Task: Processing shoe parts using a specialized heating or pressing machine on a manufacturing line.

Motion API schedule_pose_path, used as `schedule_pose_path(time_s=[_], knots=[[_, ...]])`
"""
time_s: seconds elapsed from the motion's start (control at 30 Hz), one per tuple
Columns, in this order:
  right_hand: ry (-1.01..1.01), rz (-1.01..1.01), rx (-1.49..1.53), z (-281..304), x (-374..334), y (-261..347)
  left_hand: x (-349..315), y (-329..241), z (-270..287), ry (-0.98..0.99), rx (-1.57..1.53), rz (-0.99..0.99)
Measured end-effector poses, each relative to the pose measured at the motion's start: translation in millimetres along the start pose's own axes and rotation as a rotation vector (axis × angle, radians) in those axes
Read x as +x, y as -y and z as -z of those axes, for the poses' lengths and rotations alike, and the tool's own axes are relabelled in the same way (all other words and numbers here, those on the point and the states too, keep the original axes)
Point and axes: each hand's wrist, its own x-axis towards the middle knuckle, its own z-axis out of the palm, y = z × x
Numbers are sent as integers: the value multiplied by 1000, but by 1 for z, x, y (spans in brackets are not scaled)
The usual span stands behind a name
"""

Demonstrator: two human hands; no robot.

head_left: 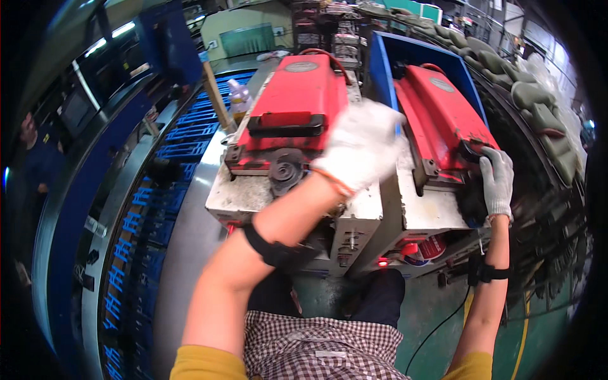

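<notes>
My left hand (366,147), in a white glove, is over the gap between two red-covered machines. Motion smears its fingers, and whether it holds anything is unclear. My right hand (498,182), also gloved, has its fingers closed over a black handle (469,151) at the front of the right red cover (437,104). The left red cover (297,85) carries a wide black handle (285,126) along its front edge. Below that handle, a round dark knob-like part (285,168) sticks out near my left forearm.
A blue bin-like housing (382,66) surrounds the right cover's back. Blue racks (130,231) line a metal counter at left, with a white bottle (239,96) beside a wooden post (216,95). Olive padded pieces (531,95) hang at right. A black cable (437,329) crosses the green floor.
</notes>
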Motion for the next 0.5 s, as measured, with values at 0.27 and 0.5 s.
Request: schedule_pose_path(time_s=[0.27,0.5], knots=[[66,-9,84,-14,7,-7,-52,107,58,185,257,297],[60,-55,165,-25,4,-26,-18,126,77,689,-236,532]])
